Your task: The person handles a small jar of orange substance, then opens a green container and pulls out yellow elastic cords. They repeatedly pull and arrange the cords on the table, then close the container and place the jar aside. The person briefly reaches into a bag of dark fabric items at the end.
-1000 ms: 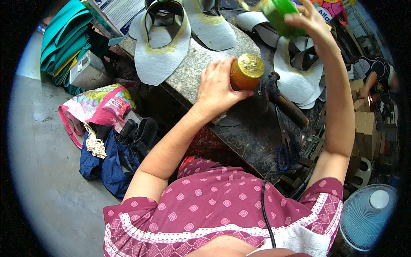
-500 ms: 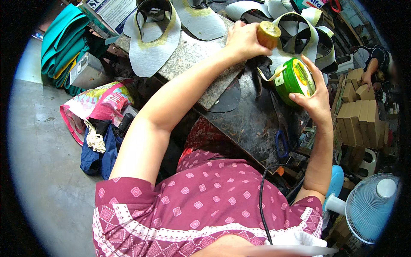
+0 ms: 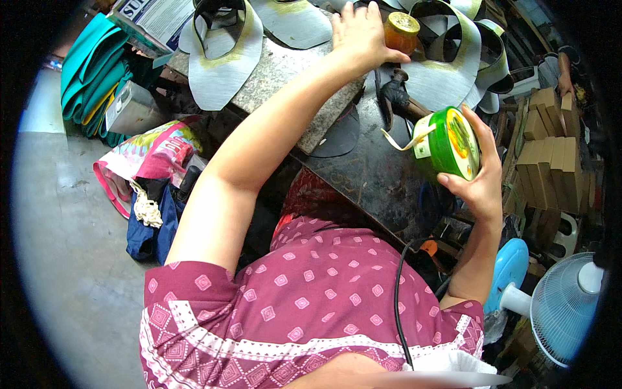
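Observation:
My left hand (image 3: 360, 40) has its fingers spread over the far side of the workbench. Its thumb is beside an amber jar (image 3: 402, 37) with a yellowish lid, among the grey pieces. In my right hand (image 3: 483, 185) is a round green tub (image 3: 442, 144), tilted on its side, its yellow-patterned end toward my palm. A pale strip (image 3: 396, 144) curls loose from the tub's side. Below the jar lies a hammer (image 3: 396, 97) with a dark head, partly hidden by the tub. Curved grey shoe uppers (image 3: 225, 74) with yellowed edges lie along the far side.
A stone slab (image 3: 272, 84) sits on the dark bench (image 3: 363, 181). Teal folded cloth (image 3: 91, 71), a metal tin (image 3: 133, 109) and a pink bag (image 3: 146, 149) are at left. Cardboard boxes (image 3: 544, 165), a fan (image 3: 564, 305) and another person's hand (image 3: 565, 83) are at right.
My left hand has let go of the amber jar and opened beside it. The green tub has moved slightly down and right in my right hand.

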Demonstrator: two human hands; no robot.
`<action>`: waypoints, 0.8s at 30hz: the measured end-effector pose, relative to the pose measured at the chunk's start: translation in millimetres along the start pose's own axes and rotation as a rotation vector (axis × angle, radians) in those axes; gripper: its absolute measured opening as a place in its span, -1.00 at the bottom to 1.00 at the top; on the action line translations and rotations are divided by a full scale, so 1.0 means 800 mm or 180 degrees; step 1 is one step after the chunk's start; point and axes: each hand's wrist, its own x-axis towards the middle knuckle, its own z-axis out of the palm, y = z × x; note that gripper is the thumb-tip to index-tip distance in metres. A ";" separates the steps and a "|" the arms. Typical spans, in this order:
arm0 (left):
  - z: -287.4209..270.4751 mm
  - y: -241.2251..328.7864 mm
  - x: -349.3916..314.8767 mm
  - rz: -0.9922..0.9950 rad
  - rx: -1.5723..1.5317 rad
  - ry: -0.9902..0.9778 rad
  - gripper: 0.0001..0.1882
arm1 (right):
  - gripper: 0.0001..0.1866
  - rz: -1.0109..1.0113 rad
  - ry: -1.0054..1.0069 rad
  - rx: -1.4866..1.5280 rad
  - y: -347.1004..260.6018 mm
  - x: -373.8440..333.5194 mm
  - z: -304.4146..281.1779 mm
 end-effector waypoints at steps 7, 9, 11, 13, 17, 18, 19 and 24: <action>-0.078 0.067 -0.055 0.1856 -0.0986 -0.1481 -0.67 | 0.06 0.0243 0.0434 0.0029 0.003 -0.057 -0.024; -0.069 0.081 -0.058 0.1952 -0.0845 -0.2069 -0.70 | 0.06 0.0231 0.0458 -0.0107 0.005 -0.072 -0.032; -0.053 0.087 -0.052 0.2113 -0.0599 -0.2024 -0.73 | 0.05 0.0272 0.0545 -0.0076 0.008 -0.085 -0.033; -0.039 0.091 -0.048 0.2148 -0.0448 -0.2034 -0.80 | 0.04 0.0301 0.0560 -0.0174 0.011 -0.094 -0.031; -0.021 0.107 -0.054 0.1955 -0.0339 -0.1677 -0.86 | 0.05 0.0290 0.0547 -0.0151 0.013 -0.099 -0.021; -0.018 0.113 -0.056 0.1854 -0.0370 -0.1562 -0.87 | 0.05 0.0292 0.0548 -0.0098 0.013 -0.095 -0.018; -0.015 0.117 -0.055 0.1743 -0.0363 -0.1441 -0.88 | 0.04 0.0266 0.0555 -0.0037 0.014 -0.090 -0.015; -0.037 0.094 -0.029 0.0359 -0.2077 -0.1780 -0.72 | 0.03 0.0011 0.0544 0.0015 0.015 -0.049 0.003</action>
